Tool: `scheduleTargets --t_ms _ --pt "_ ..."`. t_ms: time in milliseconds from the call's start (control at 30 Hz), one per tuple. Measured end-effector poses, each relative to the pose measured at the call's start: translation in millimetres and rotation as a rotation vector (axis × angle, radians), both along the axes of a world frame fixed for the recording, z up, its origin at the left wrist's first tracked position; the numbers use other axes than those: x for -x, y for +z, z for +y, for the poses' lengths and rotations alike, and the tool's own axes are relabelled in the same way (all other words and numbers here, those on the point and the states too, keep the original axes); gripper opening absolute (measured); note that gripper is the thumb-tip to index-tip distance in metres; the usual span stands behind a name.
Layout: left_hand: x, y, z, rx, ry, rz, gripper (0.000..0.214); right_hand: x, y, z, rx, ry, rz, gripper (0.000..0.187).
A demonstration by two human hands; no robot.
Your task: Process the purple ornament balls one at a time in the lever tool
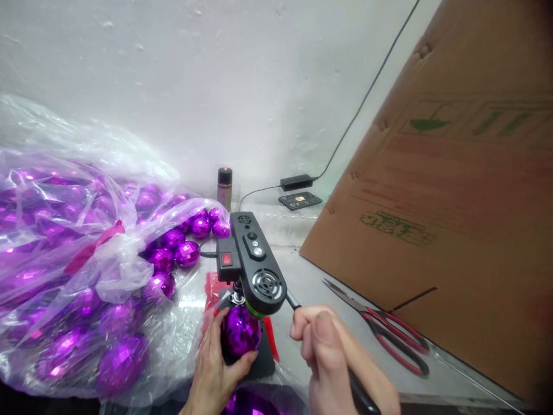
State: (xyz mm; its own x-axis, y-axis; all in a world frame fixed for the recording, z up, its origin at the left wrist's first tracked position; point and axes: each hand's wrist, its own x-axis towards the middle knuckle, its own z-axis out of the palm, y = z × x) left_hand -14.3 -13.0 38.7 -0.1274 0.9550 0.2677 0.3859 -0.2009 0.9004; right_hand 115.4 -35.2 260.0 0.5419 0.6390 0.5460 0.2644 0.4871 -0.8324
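Observation:
My left hand [216, 360] cups a shiny purple faceted ball [240, 331] and holds it on the base under a small black machine [256, 265] with a red switch and a round vent. The ball's metal cap sits right under the machine's head. My right hand [332, 351] is closed around the black lever handle [294, 301] that sticks out of the machine's right side.
A clear plastic bag [69, 271] full of several purple balls fills the left. Red-handled scissors [384, 331] lie to the right, beside a leaning cardboard box [453, 190]. A small spray can [224, 187], a power adapter [296, 182] and a remote-like device [300, 200] sit by the wall.

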Motion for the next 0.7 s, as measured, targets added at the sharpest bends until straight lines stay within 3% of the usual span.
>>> scheduleTargets --t_ms 300,700 --pt "-7.2 -0.1 7.8 0.040 0.042 -0.019 0.080 2.0 -1.2 -1.5 0.013 -0.003 0.064 0.058" --pt "-4.7 3.0 10.8 0.105 -0.023 -0.132 0.081 8.5 -1.9 -3.9 0.040 -0.006 0.181 0.058"
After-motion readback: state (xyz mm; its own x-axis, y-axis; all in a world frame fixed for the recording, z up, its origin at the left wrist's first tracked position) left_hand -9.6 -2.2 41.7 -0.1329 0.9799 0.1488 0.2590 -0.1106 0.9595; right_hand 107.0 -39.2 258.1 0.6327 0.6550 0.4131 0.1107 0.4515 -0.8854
